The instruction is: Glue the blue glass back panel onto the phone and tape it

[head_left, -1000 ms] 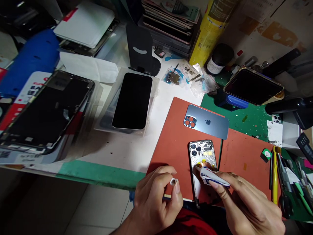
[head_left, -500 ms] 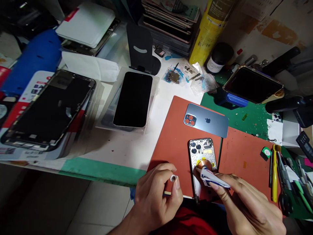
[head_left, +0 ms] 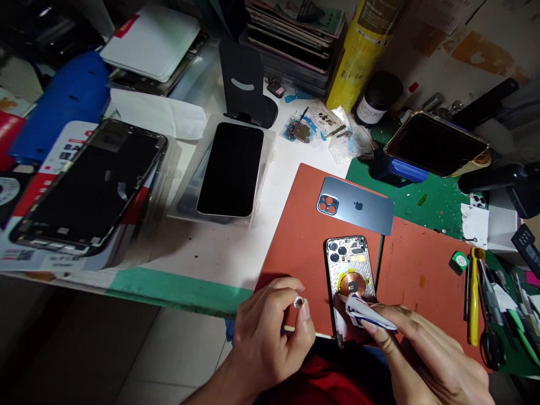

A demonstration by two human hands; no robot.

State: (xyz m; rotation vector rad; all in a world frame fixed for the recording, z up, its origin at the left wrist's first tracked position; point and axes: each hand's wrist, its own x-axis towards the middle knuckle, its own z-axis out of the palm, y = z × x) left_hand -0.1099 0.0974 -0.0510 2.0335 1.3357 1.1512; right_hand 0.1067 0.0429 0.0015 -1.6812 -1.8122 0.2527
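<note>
Silver metal & a copper coil point(head_left: 351, 280) show on the opened phone point(head_left: 346, 266), which lies back side up on the rust-red mat point(head_left: 295, 225), roughly btwn both hands. R hand point(head_left: 426, 346): thumb & fingers pinched on a white-and-blue squeeze tube point(head_left: 368, 313), its nozzle point(head_left: 342, 298) at the opened phone's left long edge; can't tell if touching or just above. L hand point(head_left: 272, 332), just left of the opened phone: thumb & index clamped on a small white cap point(head_left: 298, 302), hollow end showing; other fingers curled in.

Change vs. 1 s ago: nozzle's slid a bit down that edge, away from the camera lenses point(head_left: 334, 247), so more coil shows. Reads as the tube being worked along the edge, not parked; any bead's too small to see. Blue back glass point(head_left: 358, 217) lies beyond the opened phone, apart from it; yellow-handled brush point(head_left: 474, 304) well to its right.
</note>
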